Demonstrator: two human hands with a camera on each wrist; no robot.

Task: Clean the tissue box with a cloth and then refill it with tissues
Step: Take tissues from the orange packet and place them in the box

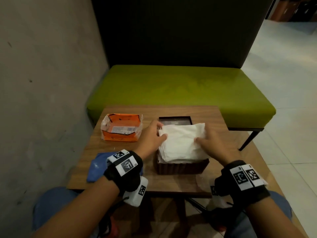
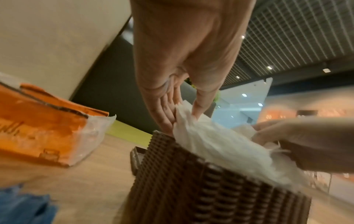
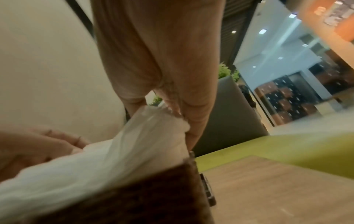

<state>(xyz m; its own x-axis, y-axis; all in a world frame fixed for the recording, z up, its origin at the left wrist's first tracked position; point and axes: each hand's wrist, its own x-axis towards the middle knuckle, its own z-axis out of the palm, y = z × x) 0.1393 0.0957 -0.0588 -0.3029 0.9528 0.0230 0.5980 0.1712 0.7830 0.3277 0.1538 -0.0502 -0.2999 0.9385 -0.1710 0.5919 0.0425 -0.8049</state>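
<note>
A brown woven tissue box (image 1: 181,168) stands open in the middle of the small wooden table (image 1: 223,124). A thick white stack of tissues (image 1: 181,145) sits in its mouth and sticks out above the rim, tilted toward the far side. My left hand (image 1: 160,130) pinches the stack's far-left edge, thumb on top. My right hand (image 1: 203,139) grips its right side. The left wrist view shows the left hand (image 2: 184,112) pinching the tissues (image 2: 220,144) over the box (image 2: 191,189). The right wrist view shows the right hand (image 3: 168,116) gripping the tissues (image 3: 114,151).
An opened orange tissue pack (image 1: 120,128) lies at the table's far left. A blue cloth (image 1: 95,167) lies near the front left, partly under my left wrist. A dark flat lid (image 1: 175,119) rests just behind the box. Beyond the table are a green bench (image 1: 171,86) and a grey wall (image 1: 42,83) at left.
</note>
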